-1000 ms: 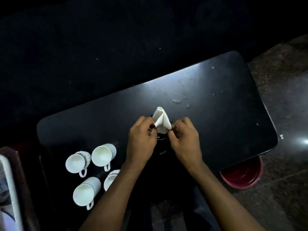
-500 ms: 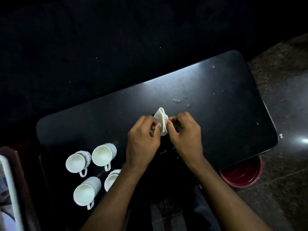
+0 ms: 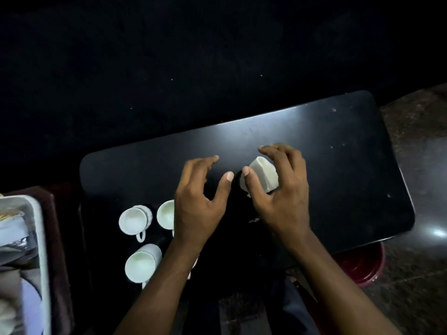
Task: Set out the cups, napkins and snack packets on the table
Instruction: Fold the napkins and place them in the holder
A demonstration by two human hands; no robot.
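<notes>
Our left hand (image 3: 200, 201) has let go and hangs spread, empty. Our right hand (image 3: 283, 192) alone curls round the folded napkin (image 3: 263, 174), carrying it toward 3 o'clock of the table (image 3: 338, 165) centre. Folding seems finished; placing follows. The cups (image 3: 133, 221) wait at 8 o'clock.

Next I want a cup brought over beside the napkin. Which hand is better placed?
Left. The left hand is empty and next to the cups; the right hand curls round the napkin.
</notes>
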